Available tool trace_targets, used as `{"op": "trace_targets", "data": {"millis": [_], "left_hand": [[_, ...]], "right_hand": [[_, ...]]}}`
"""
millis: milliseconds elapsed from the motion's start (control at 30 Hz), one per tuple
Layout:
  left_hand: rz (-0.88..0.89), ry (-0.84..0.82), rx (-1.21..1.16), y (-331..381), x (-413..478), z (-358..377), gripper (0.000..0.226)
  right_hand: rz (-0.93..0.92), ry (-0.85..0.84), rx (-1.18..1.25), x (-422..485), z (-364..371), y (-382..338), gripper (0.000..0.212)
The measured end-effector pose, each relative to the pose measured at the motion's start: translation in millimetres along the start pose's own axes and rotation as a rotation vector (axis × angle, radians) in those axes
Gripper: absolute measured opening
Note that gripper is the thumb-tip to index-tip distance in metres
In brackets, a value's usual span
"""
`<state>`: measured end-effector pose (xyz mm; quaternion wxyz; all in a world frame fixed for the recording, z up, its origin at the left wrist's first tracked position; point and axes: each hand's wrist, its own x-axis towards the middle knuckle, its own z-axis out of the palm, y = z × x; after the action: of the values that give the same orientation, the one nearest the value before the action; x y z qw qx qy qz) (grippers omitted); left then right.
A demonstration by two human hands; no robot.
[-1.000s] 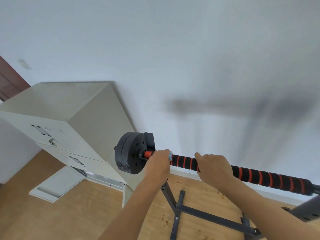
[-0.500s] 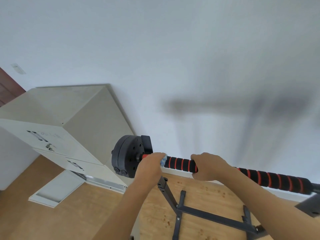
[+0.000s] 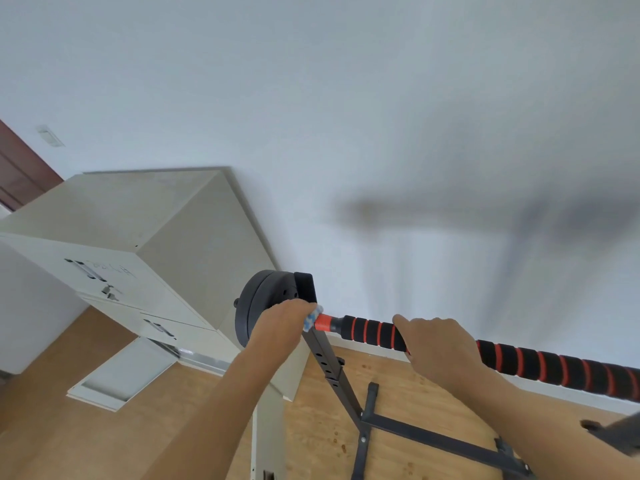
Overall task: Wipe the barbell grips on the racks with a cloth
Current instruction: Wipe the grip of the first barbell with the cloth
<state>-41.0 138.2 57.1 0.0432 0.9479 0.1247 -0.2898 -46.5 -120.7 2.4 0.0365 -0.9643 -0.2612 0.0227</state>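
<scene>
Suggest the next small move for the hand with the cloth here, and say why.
Probably slide the left hand with the cloth rightward along the bar, toward the right hand. The cloth sits at the bar's orange end beside the weight plate, with the striped foam between the hands bare, while the right hand grips the bar.

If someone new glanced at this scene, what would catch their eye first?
Most likely the barbell with its black-and-red striped grip, running from centre to the right edge. The left hand holds a blue-white cloth near the black weight plate, while the right hand grips the bar. A pale filing cabinet stands at left.
</scene>
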Motion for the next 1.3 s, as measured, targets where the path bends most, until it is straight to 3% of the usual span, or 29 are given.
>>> {"op": "trace_targets", "data": {"millis": [100,200,267,433,533,633,800,933,1033,1100,1300], "left_hand": [[0.055,0.143,0.107,-9,0,17,0.028],[0.014,0.210,-0.034,2,-9,24,0.019],[-0.048,0.248,-0.123,16,-15,31,0.014],[0.153,0.518,-0.129,46,-20,72,0.037],[0.181,0.468,-0.073,37,-17,65,0.043],[0.110,0.460,0.062,17,-11,50,0.029],[0.017,0.227,-0.018,0,-8,25,0.020],[-0.004,0.262,-0.123,11,-9,34,0.015],[0.073,0.260,-0.209,30,-9,55,0.015],[0.096,0.283,-0.275,33,-4,66,0.014],[0.100,0.346,-0.058,29,-11,41,0.023]], "right_hand": [[0.007,0.028,-0.031,-5,12,0,0.015],[-0.051,0.047,-0.015,-5,11,0,0.022],[-0.106,-0.006,0.044,3,3,1,0.026],[-0.085,-0.225,0.131,27,-9,1,0.021],[-0.090,-0.175,0.104,20,-7,0,0.017],[-0.091,-0.025,-0.006,8,-3,-5,0.014],[-0.061,0.064,-0.129,0,4,-12,0.030],[-0.088,-0.073,0.039,8,-2,-9,0.041],[-0.057,-0.283,0.182,24,-18,1,0.030],[-0.059,-0.308,0.177,27,-17,0,0.025],[-0.109,0.046,-0.060,11,8,-4,0.012]]}}
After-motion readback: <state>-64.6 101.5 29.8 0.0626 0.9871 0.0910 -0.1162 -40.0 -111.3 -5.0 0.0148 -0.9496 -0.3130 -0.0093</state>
